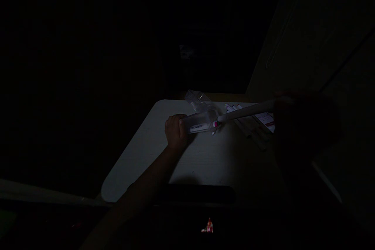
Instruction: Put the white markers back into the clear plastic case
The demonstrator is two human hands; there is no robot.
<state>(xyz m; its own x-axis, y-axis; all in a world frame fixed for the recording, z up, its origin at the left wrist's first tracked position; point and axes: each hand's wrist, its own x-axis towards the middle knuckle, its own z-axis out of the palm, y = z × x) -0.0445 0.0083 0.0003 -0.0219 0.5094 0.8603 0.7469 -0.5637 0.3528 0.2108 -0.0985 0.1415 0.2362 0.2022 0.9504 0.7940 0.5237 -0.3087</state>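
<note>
The scene is very dark. My left hand is closed around a clear plastic sleeve holding a white marker with a pink tip, resting on a white table. My right hand is in deep shadow at the right and grips a long white marker whose tip meets the open end of the sleeve. The right hand's fingers are barely visible.
Several more white markers lie on the table beside a white and pink packet. Crumpled clear wrapping sits at the table's far edge. A dark flat object lies at the near edge.
</note>
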